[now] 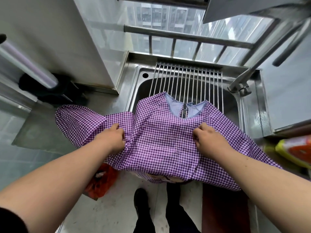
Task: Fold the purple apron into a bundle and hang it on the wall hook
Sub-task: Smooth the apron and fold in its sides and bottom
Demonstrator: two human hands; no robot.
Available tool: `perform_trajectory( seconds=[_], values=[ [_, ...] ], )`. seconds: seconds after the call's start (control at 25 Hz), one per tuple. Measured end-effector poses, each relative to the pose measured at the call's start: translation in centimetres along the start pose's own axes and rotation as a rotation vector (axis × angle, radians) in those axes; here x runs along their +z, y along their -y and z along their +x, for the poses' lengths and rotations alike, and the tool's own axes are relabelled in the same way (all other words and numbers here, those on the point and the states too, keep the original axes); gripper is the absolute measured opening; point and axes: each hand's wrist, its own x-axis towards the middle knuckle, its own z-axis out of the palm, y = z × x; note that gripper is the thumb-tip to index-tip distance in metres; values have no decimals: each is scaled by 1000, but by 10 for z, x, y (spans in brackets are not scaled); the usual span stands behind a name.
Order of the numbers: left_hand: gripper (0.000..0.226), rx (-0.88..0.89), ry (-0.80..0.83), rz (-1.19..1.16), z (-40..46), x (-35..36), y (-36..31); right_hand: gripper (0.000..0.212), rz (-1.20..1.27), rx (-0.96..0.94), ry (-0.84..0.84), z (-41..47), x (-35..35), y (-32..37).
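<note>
Both forearms reach out in front of me. Left hand (pixel 112 138) has its fingers curled into a fold of the purple checked apron (pixel 161 140), and right hand (pixel 207 137) pinches the cloth the same way. Apron's spread flat over the front edge of the steel sink (pixel 134 91), neckline on the roll-up drying rack (pixel 186 81). Red plastic bag (pixel 101 184) sits on the floor below.
</note>
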Motion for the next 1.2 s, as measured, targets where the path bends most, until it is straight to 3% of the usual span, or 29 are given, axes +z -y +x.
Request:
perform_trajectory(
  seconds=[0.28, 0.44, 0.64, 0.84, 0.96, 1.12, 1.2],
  values=[
    [77, 50, -50, -45, 32, -33, -30, 27, 101, 254, 40, 14, -21, -48],
    [74, 85, -145, -97, 58, -53, -32, 35, 114, 362, 21, 31, -31, -61],
    [77, 124, -109, -184, 100, -76, -51, 58, 244, 576, 27, 47, -28, -62],
    [48, 150, -57, -29, 106, -79, -59, 63, 286, 681, 7, 52, -26, -68],
    [31, 161, -79, -5, 107, -92, -59, 54, 300, 706, 35, 58, -30, -76],
    [23, 240, -89, -13, 108, -114, -63, 16, 223, 678, -52, 60, -35, -90],
    [17, 276, -69, -28, 109, -128, -66, 19, 180, 659, -51, 62, -45, -95]
  ],
)
